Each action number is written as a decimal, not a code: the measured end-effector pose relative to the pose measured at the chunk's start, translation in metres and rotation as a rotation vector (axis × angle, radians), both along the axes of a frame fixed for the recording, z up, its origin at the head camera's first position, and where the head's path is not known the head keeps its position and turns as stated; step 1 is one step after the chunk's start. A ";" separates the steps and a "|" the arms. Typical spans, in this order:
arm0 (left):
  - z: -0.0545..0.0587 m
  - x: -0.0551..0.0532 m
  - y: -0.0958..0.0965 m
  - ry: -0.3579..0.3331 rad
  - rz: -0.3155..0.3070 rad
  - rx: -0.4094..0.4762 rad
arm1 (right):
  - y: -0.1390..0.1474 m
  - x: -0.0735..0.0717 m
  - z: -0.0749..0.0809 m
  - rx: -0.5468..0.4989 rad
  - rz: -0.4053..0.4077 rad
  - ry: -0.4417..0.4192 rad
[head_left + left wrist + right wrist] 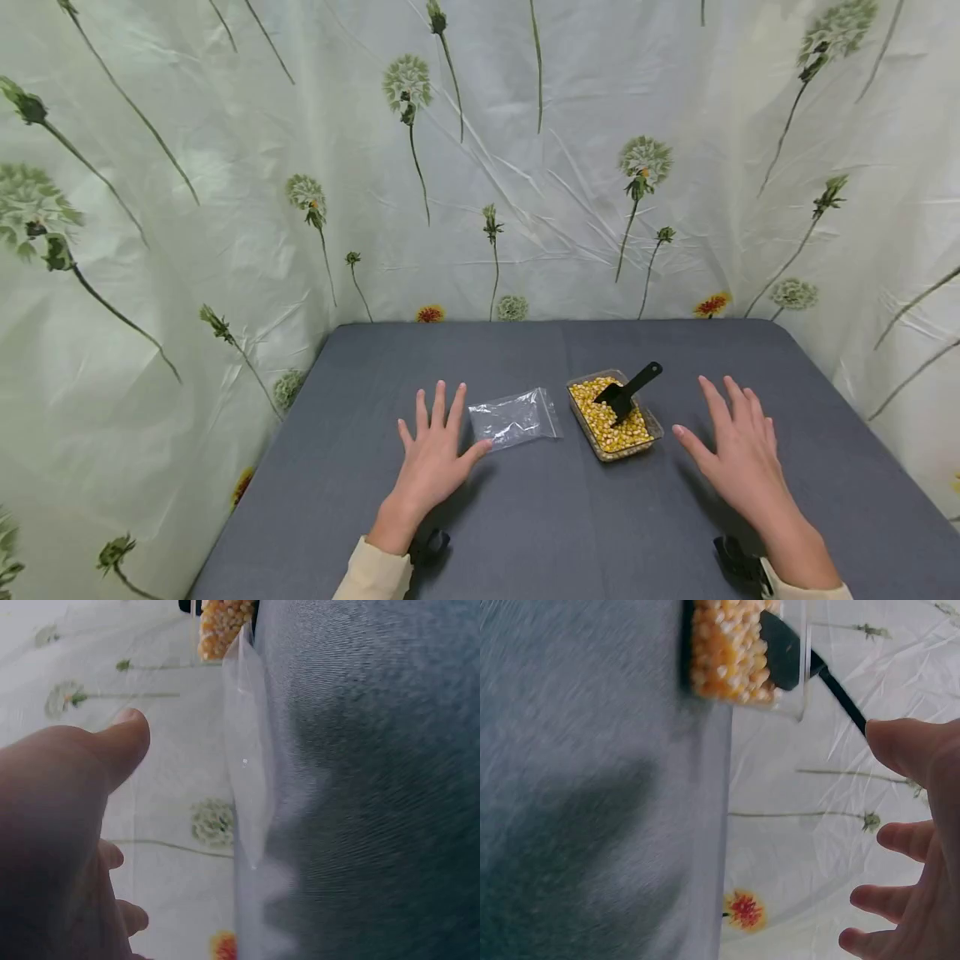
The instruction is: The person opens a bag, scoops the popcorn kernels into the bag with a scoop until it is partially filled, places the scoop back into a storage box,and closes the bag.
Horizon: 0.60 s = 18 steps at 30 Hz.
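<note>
Above the grey table (540,525), holding nothing at all in the left hand (435,471), spread wide with fingers straight and thumb stretched out! Seemingly over the near edge of the clear bag (517,418) with that thumb in the head view, but apart from the plastic in the left wrist view, so touching nothing there.

Across to the other side, just as free with the right hand (742,458), raised off the table with fingers parted and thumb pointing toward the tub (654,425). Seemingly against the black scoop (628,393) with the right thumb in the right wrist view, yet well apart from it in the head view. Not gripping, not clenched: released on both sides!

Between the hands, on to the bag, lying flat and near the left, then to the tub just beyond it, filled with yellow corn (596,412). Resting there, blade down on the corn, with handle slanting up past the far right rim. Behind it all, over to the pale curtain (562,167), printed with dandelions.
</note>
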<state>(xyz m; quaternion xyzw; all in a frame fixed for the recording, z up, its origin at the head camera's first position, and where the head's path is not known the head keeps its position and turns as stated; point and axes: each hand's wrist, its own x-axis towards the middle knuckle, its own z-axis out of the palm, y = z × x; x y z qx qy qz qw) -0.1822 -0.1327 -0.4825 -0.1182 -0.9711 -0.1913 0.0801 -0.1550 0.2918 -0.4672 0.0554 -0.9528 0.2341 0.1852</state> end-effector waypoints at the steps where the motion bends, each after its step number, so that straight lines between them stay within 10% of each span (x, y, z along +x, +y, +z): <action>1: 0.003 0.000 0.001 -0.001 -0.014 0.008 | -0.001 0.000 0.002 -0.007 0.013 0.009; 18: 0.060 -0.033 0.013 -0.076 -0.178 0.099 | -0.036 -0.030 0.076 -0.075 0.209 0.083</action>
